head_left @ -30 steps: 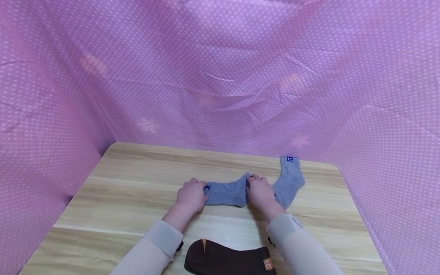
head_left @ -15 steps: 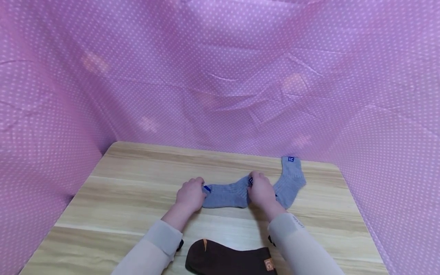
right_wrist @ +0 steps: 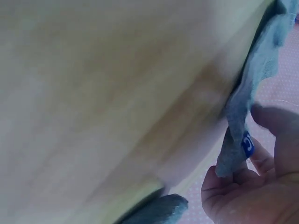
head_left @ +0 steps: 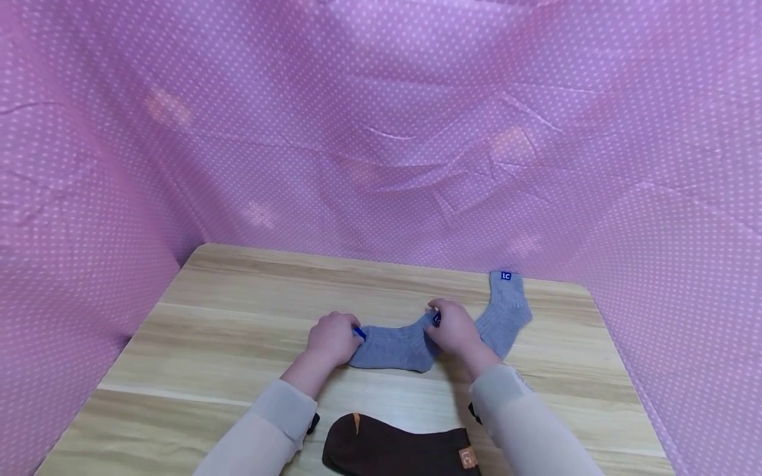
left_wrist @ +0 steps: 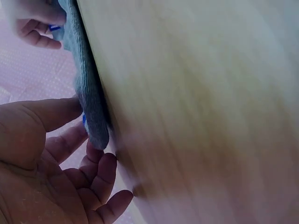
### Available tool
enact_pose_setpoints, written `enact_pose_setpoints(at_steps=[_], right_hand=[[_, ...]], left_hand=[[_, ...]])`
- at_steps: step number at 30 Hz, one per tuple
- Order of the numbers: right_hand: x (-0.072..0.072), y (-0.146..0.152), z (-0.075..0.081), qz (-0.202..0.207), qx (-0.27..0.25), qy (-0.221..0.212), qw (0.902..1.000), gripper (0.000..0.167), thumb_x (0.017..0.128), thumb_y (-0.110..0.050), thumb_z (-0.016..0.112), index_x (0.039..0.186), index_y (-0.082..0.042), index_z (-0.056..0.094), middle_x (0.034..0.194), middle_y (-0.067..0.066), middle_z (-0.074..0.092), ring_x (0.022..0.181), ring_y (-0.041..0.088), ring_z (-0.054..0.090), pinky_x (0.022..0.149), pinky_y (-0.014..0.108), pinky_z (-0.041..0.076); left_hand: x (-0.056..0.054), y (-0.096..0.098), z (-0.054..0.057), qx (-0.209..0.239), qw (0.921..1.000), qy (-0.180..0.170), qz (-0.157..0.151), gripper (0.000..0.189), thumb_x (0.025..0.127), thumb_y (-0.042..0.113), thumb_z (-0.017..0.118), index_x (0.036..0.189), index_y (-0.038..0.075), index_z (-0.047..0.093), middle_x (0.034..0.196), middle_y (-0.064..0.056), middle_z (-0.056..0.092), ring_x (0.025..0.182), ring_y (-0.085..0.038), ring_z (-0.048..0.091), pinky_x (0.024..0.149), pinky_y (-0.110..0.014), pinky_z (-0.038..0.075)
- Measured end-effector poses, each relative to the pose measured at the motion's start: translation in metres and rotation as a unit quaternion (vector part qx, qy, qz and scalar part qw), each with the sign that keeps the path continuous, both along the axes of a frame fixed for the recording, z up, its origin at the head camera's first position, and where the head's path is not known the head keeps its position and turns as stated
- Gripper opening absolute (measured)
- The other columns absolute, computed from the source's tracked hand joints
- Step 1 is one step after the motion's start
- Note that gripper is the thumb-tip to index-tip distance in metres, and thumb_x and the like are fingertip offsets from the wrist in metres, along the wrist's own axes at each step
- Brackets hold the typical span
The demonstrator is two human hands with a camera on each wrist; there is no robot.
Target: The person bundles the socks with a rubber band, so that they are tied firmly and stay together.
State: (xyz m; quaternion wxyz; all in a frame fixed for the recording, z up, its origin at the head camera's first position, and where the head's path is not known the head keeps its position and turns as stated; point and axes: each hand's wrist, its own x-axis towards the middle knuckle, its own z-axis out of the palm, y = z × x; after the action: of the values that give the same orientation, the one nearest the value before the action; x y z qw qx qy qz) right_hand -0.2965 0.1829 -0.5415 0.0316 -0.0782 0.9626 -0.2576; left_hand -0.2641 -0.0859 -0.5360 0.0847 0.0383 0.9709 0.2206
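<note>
A grey-blue sock (head_left: 393,347) lies sideways across the middle of the table, between both hands. My left hand (head_left: 333,338) pinches its left end beside a dark blue mark, thumb on top and fingers curled at the edge in the left wrist view. At the other end, my right hand (head_left: 455,328) holds the fabric by the blue LC label (right_wrist: 248,143), thumb on one side and fingers beneath. That end is lifted a little off the wood. A second grey-blue sock (head_left: 506,317) lies just right of my right hand, its near end partly hidden by the wrist.
Dark brown socks (head_left: 399,446) with an orange label lie at the table's near edge, between the forearms and cut off by the frame. The wooden table (head_left: 238,291) is enclosed by a pink dotted cloth (head_left: 381,132) at the back and sides.
The held sock has shifted slightly toward the near edge. My right hand has turned at its end, showing more of the label. The other socks stay put.
</note>
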Motion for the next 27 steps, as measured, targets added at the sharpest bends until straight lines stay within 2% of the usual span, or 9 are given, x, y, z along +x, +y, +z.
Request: enact_pose_setpoints(at_steps=[5, 9, 15, 21, 27], right_hand=[[0.004, 0.001, 0.002, -0.022, -0.02, -0.004, 0.9996, 0.024, 0.1, -0.012, 0.072, 0.122, -0.006, 0.07, 0.109, 0.013, 0.072, 0.096, 0.028, 0.067, 0.089, 0.05, 0.056], [0.006, 0.003, 0.004, -0.028, -0.035, -0.003, 0.999, 0.014, 0.1, -0.009, 0.07, 0.114, -0.007, 0.07, 0.105, 0.01, 0.072, 0.093, 0.025, 0.066, 0.086, 0.048, 0.056], [0.01, 0.008, 0.003, -0.028, -0.046, 0.014, 0.9985, 0.01, 0.098, -0.007, 0.072, 0.107, -0.009, 0.071, 0.102, 0.007, 0.072, 0.093, 0.025, 0.067, 0.088, 0.048, 0.056], [0.014, 0.012, 0.002, -0.021, -0.047, 0.025, 0.9983, 0.009, 0.097, -0.005, 0.073, 0.105, -0.009, 0.072, 0.097, 0.006, 0.072, 0.09, 0.023, 0.066, 0.086, 0.048, 0.056], [0.017, 0.012, 0.005, -0.015, -0.054, 0.03, 0.998, 0.008, 0.096, -0.006, 0.074, 0.103, -0.009, 0.072, 0.094, 0.005, 0.071, 0.086, 0.022, 0.066, 0.083, 0.047, 0.056]], left_hand=[[0.001, 0.001, 0.0, -0.006, 1.0, 0.005, -0.001, 0.018, 0.096, 0.024, 0.078, 0.11, 0.013, 0.077, 0.107, -0.01, 0.072, 0.101, -0.033, 0.067, 0.083, -0.052, 0.055], [0.002, 0.001, 0.0, 0.001, 1.0, 0.003, 0.001, 0.006, 0.098, 0.021, 0.075, 0.098, 0.014, 0.074, 0.098, -0.004, 0.073, 0.094, -0.028, 0.068, 0.08, -0.05, 0.055], [0.004, -0.002, 0.001, 0.016, 0.9998, 0.01, 0.004, 0.005, 0.099, 0.019, 0.075, 0.095, 0.016, 0.072, 0.092, 0.0, 0.073, 0.087, -0.023, 0.068, 0.076, -0.046, 0.054], [0.007, -0.002, 0.002, 0.022, 0.9991, 0.037, 0.005, 0.007, 0.096, 0.019, 0.078, 0.093, 0.017, 0.072, 0.091, 0.001, 0.073, 0.086, -0.022, 0.069, 0.074, -0.046, 0.055], [0.008, -0.001, 0.004, 0.041, 0.9982, 0.043, 0.012, 0.007, 0.096, 0.019, 0.078, 0.092, 0.018, 0.072, 0.088, 0.001, 0.071, 0.082, -0.02, 0.066, 0.073, -0.044, 0.054]])
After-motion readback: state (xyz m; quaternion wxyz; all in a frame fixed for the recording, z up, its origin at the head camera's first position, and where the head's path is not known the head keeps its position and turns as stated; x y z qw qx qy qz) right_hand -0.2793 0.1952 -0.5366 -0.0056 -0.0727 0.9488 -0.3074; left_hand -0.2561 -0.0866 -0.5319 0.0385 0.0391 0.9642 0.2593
